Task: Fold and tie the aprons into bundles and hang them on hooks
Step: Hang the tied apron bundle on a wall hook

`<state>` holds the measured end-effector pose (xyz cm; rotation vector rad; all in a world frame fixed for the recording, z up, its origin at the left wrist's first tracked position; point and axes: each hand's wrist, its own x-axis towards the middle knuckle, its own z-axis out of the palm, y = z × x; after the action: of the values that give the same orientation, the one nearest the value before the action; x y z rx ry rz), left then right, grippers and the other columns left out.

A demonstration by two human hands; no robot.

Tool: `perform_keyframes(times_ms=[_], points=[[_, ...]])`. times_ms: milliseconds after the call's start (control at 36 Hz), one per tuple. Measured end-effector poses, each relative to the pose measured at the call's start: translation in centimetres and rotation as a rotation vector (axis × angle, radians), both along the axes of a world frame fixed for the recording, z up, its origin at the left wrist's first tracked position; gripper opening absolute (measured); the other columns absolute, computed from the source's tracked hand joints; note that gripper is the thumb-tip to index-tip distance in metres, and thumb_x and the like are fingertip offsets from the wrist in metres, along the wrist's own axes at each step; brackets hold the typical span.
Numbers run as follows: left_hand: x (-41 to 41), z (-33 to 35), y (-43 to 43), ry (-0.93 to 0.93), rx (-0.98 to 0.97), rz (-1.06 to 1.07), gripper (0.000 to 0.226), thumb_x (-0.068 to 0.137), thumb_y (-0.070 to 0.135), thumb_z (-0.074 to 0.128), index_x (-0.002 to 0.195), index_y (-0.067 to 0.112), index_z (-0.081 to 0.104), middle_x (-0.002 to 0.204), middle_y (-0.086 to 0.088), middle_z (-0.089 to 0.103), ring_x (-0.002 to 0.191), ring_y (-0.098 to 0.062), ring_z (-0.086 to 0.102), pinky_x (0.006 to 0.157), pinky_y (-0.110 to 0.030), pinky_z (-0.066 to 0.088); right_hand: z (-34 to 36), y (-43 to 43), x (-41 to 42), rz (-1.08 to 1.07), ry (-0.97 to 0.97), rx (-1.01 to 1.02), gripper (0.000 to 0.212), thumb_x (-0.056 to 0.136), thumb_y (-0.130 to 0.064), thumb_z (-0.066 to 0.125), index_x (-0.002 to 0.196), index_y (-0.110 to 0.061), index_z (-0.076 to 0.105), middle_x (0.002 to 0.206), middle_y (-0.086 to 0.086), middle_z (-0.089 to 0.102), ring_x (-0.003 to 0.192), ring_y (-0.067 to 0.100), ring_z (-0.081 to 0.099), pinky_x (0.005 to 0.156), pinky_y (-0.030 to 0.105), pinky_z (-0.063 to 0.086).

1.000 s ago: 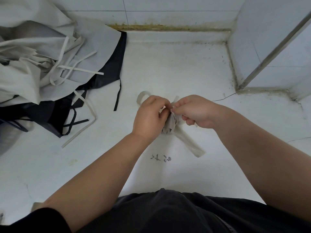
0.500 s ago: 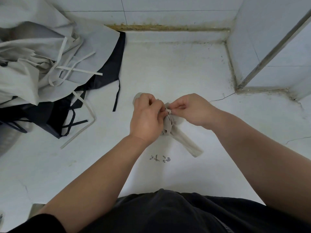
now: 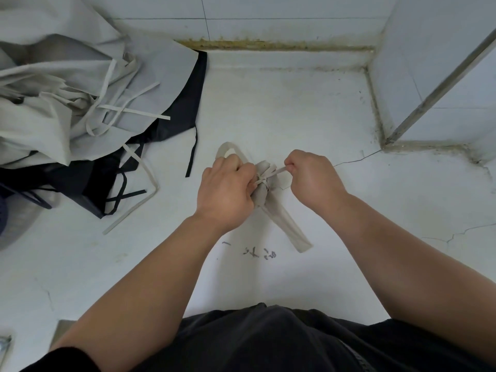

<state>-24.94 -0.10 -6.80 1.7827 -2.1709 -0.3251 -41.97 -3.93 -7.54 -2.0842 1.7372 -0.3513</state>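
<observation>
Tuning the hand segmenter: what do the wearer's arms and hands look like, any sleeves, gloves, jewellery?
Ungloved left hand and right hand, no rings, watch or bands visible. Both forearms are bare. A black fabric sleeve edge shows at the left upper arm, matching the black fabric top.

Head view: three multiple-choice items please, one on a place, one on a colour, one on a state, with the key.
1. Where is the pile of loose aprons? A. Far left of the white surface. B. In the right corner. C. On the person's lap.
2. What colour is the bundle being tied? A. Black. B. Beige. C. Red.
3. What is the right hand doing? A. Lying flat. B. Pinching a strap. C. Hanging idle.
Key: 1 A, the heap fills the left edge; 2 B, its cloth is pale beige; 3 B, curled fingers hold the strap taut from the knot.
</observation>
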Motion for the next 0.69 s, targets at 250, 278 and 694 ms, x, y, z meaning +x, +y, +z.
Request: perform_keyframes(times_ms=[250, 278, 694], points=[[1.1, -0.4, -0.4, 0.248, 0.242, 0.138, 0.012, 0.093, 0.028, 0.056, 0.095, 0.016, 0.058, 0.105, 0.007, 0.041, 0.104, -0.015, 0.044, 0.083, -0.028, 0.04, 0.8, -0.8, -0.5, -0.024, -0.176, 0.157, 0.018, 0.097, -0.014, 0.048, 0.105, -0.009, 0.063, 0.096, 0.005, 0.064, 0.087, 0.022, 0.056, 0.068, 0.025, 0.037], [1.1, -0.2, -0.4, 0.325, 0.288, 0.162, 0.017, 0.092, 0.033, 0.058, 0.099, 0.018, 0.057, 0.11, 0.007, 0.041, 0.1, -0.014, 0.048, 0.086, -0.031, 0.044, 1.1, -0.9, -0.6, -0.018, -0.216, 0.205, 0.016, 0.097, -0.016, 0.049, 0.103, -0.012, 0.063, 0.095, 0.003, 0.063, 0.087, 0.021, 0.057, 0.068, 0.025, 0.04], [0.9, 0.9, -1.9, 1.398, 0.621, 0.536, 0.068, 0.072, 0.031, 0.069, 0.13, 0.001, 0.05, 0.112, -0.016, 0.068, 0.094, -0.025, 0.07, 0.069, -0.033, 0.054, 3.0, 2.9, 0.4, -0.032, -0.273, 0.58, 0.043, 0.081, -0.02, 0.07, 0.119, -0.02, 0.051, 0.086, -0.005, 0.055, 0.079, 0.012, 0.053, 0.059, 0.018, 0.037]])
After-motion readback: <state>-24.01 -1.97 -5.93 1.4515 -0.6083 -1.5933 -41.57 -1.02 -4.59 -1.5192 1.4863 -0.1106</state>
